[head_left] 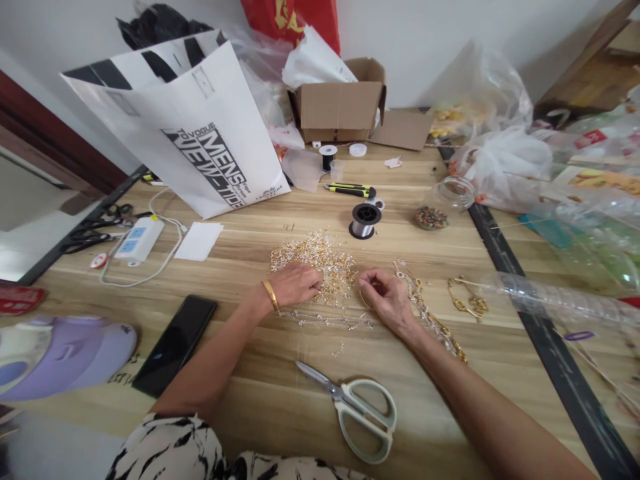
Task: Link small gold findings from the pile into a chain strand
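Note:
A loose pile of small gold and silver jewellery pieces lies spread on the wooden table. My left hand, with a gold bangle at the wrist, rests at the pile's near edge. Its fingers are curled together; what they pinch is too small to make out. Right of the pile my right hand is closed, thumb against fingers, on something I cannot make out. Silver chains stretch below the hands. Gold and silver chains lie beside my right hand, partly hidden by it.
Closer to me lie scissors and a black phone. Beyond the pile are a wire spool, a utility knife and a jar of beads. A white paper bag and a cardboard box stand behind.

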The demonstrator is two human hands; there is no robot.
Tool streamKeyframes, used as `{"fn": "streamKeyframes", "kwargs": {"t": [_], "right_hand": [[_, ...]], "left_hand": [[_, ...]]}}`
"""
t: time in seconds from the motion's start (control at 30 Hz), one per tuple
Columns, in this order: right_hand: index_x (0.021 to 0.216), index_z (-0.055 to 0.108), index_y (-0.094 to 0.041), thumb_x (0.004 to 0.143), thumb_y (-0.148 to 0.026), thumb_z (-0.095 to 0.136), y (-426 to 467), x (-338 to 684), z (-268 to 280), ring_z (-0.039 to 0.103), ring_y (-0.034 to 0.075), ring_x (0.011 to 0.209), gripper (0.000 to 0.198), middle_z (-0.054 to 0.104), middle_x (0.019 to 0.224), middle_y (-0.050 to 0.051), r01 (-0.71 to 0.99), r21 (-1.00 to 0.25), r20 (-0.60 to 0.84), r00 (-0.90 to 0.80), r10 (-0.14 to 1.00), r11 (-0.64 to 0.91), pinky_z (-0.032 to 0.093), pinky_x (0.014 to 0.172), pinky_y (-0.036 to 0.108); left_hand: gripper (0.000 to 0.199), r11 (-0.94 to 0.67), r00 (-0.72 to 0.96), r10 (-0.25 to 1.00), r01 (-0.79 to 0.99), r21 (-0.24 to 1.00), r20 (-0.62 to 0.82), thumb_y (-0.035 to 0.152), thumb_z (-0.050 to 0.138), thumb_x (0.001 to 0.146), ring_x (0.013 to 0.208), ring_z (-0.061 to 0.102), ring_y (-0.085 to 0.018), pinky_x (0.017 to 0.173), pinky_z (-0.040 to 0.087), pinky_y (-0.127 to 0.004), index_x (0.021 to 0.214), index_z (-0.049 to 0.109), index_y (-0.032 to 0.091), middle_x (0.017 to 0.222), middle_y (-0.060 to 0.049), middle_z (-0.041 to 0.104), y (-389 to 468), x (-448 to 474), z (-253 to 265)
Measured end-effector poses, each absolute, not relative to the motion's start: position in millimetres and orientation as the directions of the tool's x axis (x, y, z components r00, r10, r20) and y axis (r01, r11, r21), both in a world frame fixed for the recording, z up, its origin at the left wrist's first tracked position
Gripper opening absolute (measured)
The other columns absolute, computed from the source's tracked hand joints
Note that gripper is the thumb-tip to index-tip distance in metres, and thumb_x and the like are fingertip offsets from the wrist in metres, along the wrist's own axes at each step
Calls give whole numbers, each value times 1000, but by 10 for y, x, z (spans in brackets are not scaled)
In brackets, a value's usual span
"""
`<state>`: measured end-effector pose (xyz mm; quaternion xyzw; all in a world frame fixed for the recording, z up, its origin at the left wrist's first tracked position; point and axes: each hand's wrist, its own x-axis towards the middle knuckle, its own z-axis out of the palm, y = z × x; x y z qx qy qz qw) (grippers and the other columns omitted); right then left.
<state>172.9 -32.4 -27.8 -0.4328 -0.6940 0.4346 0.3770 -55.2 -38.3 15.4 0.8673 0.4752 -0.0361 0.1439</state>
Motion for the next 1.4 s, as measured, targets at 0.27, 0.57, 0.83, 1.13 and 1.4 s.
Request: {"fn": "streamKeyframes", "kwargs": {"t": [0.27, 0.57, 0.83, 1.13, 1.4], "right_hand": [[77, 60, -15, 82, -31, 54, -324, 1726, -276, 51, 11, 56, 18, 59, 66, 1, 285, -923, 156, -338, 928, 259, 41, 49, 21], [76, 60, -15, 82, -31, 54, -323, 1723, -259, 51, 11, 55, 18, 59, 66, 1, 276, -929, 145, -338, 930, 245, 40, 49, 21], [77, 60, -15, 82, -31, 54, -321, 1727, -278, 51, 11, 56, 18, 59, 66, 1, 267, -930, 154, -344, 926, 254, 41, 50, 21], [76, 60, -16, 82, -30, 54, -314, 1726, -292, 52, 11, 55, 17, 60, 67, 1, 279, -922, 168, -337, 926, 268, 41, 50, 21], [77, 60, -15, 83, -30, 53, -322, 1727, -269, 51, 11, 54, 17, 60, 66, 1, 274, -920, 177, -346, 921, 280, 41, 48, 21]], "left_hand": [[15, -453, 526, 835, 824, 340, -162, 12, 50, 78, 76, 58, -16, 73, 41, -26, 73, 64, 16, 76, -3, 66, -301, -612, 159], [13, -465, 525, 799, 848, 253, -293, 12, 54, 72, 76, 60, -18, 69, 42, -26, 68, 66, 15, 75, -4, 67, -389, -591, 253], [20, -497, 487, 820, 867, 48, -300, 10, 45, 79, 76, 61, -22, 66, 44, -32, 67, 61, 13, 75, -10, 66, -503, -475, 258], [24, -565, 539, 787, 825, 1, -298, 8, 43, 85, 74, 58, -21, 69, 44, -33, 70, 61, 12, 74, -10, 64, -553, -423, 328], [20, -597, 570, 769, 802, -7, -291, 5, 43, 83, 81, 56, -21, 73, 42, -33, 77, 61, 12, 81, -10, 64, -540, -478, 274]]}}
